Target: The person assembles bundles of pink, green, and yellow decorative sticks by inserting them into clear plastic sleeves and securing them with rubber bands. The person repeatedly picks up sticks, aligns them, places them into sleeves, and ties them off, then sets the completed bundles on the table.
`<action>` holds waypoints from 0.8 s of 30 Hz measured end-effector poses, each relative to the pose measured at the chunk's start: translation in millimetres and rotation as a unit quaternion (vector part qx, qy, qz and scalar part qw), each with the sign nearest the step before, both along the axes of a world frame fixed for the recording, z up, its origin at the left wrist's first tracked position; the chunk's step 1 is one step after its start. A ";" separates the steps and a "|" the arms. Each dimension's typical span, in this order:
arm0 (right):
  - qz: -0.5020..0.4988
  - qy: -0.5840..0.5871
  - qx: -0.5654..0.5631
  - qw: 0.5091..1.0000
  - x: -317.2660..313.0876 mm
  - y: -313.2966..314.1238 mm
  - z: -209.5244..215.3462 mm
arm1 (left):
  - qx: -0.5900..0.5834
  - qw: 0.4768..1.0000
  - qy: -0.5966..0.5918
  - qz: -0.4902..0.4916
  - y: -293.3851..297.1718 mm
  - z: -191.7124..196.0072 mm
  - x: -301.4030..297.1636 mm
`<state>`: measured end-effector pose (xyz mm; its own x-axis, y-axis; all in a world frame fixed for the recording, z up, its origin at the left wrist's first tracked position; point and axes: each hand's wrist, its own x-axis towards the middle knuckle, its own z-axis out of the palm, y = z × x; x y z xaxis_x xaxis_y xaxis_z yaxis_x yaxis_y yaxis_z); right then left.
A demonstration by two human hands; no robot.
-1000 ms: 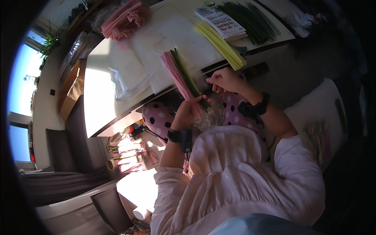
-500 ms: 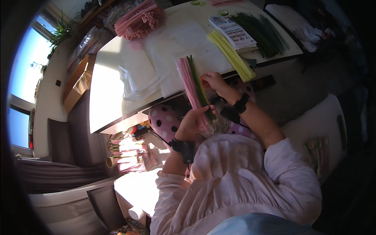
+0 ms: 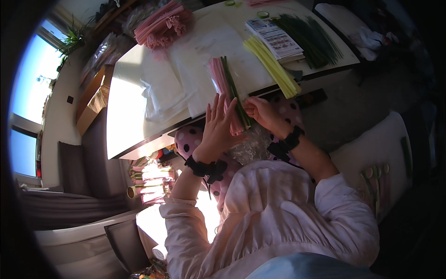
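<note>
A slim bundle of pink sticks (image 3: 217, 73) with dark green sticks (image 3: 229, 78) along its right side lies across the near table edge, its lower end above my lap. A clear wrapper seems to surround it. My left hand (image 3: 216, 129) is open, fingers spread, against or just over the bundle's left side; contact is hard to tell. To the right of the bundle, my right hand (image 3: 264, 113) is closed with fingertips pinched together; what they hold, if anything, is hidden. Crumpled clear plastic (image 3: 252, 146) sits on my lap below both hands.
Flat clear plastic sleeves (image 3: 162, 95) cover part of the white table (image 3: 127, 69). Yellow sticks (image 3: 272, 65), a printed stack (image 3: 274, 39) and dark green sticks (image 3: 313, 42) lie right. A large pink bundle (image 3: 162, 23) is at the back. More packed bundles (image 3: 151, 179) stand lower left.
My left hand has let go of the bundle's lower part and spread its fingers, shifting up and left. The bundle has moved slightly up onto the table. My right hand has lowered a little.
</note>
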<state>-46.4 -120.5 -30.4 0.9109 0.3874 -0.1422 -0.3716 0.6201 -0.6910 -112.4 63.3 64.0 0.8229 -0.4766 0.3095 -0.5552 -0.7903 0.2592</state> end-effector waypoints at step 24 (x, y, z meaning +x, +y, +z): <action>0.057 0.007 -0.277 0.959 -6.5 -50.8 14.0 | 0.040 0.994 -0.036 -0.094 -19.0 -49.2 100.4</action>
<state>-52.9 -171.4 -16.5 0.8634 0.3461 -0.3672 -0.4274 0.1148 -0.8967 -12.0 44.3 14.8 0.6939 -0.6457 0.3188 -0.7101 -0.6871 0.1541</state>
